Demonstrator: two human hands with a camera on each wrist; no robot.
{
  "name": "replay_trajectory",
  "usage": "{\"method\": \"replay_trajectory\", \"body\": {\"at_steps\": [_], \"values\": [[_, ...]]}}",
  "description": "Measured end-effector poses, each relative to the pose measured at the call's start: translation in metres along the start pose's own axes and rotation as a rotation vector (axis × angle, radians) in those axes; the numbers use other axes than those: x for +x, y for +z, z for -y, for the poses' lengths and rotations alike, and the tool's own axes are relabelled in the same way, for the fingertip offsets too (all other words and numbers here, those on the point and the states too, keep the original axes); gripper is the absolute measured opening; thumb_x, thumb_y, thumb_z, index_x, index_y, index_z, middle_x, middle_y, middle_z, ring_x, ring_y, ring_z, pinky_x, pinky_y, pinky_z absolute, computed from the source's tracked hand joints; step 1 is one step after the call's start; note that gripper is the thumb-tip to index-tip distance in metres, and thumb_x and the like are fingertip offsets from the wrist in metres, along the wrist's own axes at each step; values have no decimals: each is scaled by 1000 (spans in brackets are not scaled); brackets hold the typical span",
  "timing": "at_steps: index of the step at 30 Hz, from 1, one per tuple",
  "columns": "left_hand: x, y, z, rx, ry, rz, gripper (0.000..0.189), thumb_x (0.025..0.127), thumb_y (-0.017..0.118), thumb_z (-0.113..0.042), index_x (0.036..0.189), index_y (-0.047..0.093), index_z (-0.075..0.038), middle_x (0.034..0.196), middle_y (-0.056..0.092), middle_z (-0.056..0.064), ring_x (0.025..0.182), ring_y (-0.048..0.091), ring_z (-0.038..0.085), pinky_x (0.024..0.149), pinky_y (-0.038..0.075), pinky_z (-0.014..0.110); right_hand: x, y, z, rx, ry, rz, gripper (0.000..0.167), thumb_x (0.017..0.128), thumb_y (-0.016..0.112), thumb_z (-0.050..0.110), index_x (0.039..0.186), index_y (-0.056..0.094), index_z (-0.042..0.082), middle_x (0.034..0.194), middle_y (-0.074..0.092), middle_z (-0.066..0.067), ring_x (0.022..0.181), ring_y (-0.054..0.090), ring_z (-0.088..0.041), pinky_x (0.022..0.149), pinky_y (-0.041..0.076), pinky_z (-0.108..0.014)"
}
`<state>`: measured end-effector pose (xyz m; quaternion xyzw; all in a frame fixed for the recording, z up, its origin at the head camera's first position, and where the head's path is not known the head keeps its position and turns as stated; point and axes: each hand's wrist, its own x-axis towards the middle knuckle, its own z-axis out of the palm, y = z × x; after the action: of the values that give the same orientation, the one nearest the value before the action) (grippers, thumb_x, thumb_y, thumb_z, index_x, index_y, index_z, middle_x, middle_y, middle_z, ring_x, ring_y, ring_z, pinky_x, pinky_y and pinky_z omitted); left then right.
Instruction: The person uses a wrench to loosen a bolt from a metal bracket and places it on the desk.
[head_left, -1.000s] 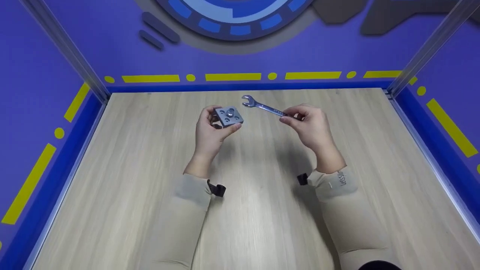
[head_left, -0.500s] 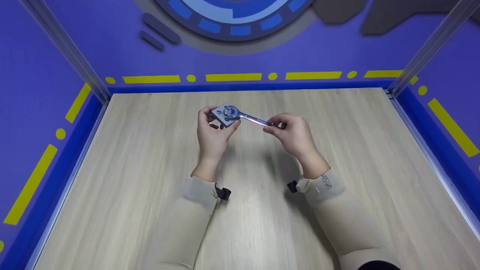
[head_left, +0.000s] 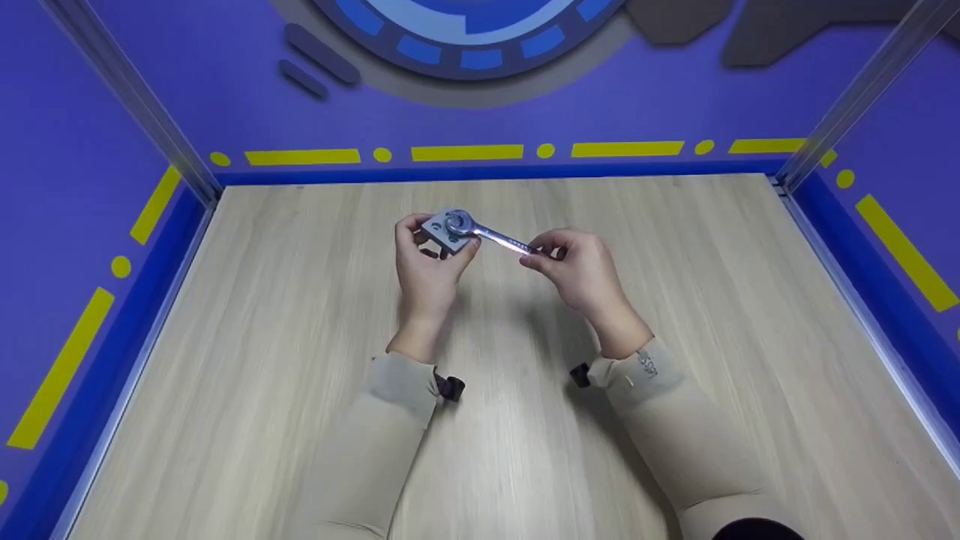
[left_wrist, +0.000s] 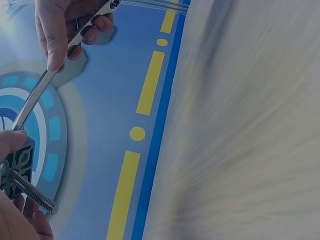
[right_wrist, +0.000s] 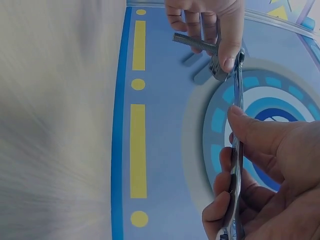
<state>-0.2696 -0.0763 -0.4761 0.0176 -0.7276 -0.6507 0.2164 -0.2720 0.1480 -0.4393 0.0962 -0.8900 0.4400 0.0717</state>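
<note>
My left hand (head_left: 426, 281) holds a small square metal plate (head_left: 441, 237) by its edges, tilted above the table. A bolt (left_wrist: 36, 193) passes through the plate, its threaded shank sticking out of the underside in both wrist views. My right hand (head_left: 585, 274) pinches the handle of a shiny wrench (head_left: 501, 239) between thumb and fingers. The wrench's open end lies at the bolt head on the plate's upper face, around or against it. In the right wrist view the wrench handle (right_wrist: 238, 95) runs back through the right palm, partly covered by fingers.
Beneath the hands lies a light wood table (head_left: 487, 450). Blue-purple panels (head_left: 465, 120) with yellow dashes stand at the back and sides, with metal posts (head_left: 855, 97) in the corners. A dark round object (head_left: 757, 529) shows at the bottom edge.
My right hand has moved left, bringing the wrench from beside the plate onto the bolt head. Over the last half second, the right hand has shifted slightly further left. The left hand stays nearly still.
</note>
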Motion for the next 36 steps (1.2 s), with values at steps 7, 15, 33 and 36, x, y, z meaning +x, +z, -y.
{"method": "replay_trajectory", "body": {"at_steps": [7, 15, 33, 36], "values": [[-1, 3, 0, -14, -4, -11, 77, 91, 96, -14, 151, 48, -8, 144, 59, 9, 127, 58, 22, 96, 49, 32, -1, 1, -1, 7, 9, 15, 13, 99, 90, 18, 108, 87, 8, 94, 76, -6, 82, 61, -19, 65, 46, -27], [4, -1, 0, 43, 20, 55, 76, 89, 99, -19, 149, 54, -7, 141, 66, 10, 127, 61, 24, 102, 48, 45, 0, -8, -5, -1, 22, 18, 14, 100, 89, 18, 111, 88, 9, 98, 78, -7, 85, 62, -20, 68, 48, -29], [17, -32, -7, -294, -230, 735, 89, 76, 109, -25, 150, 67, 1, 132, 78, 10, 113, 74, 20, 91, 64, 26, 20, -51, -45, 149, -131, 171, 18, 98, 89, 11, 116, 89, 7, 119, 80, -13, 103, 72, -18, 85, 61, -15], [16, -32, -7, -339, -276, 794, 108, 61, 113, -48, 148, 69, 0, 132, 78, 7, 118, 74, 19, 96, 63, 26, 20, -53, -48, 178, -142, 194, 17, 97, 90, 12, 114, 90, 8, 118, 79, -12, 104, 71, -18, 87, 61, -18]]}}
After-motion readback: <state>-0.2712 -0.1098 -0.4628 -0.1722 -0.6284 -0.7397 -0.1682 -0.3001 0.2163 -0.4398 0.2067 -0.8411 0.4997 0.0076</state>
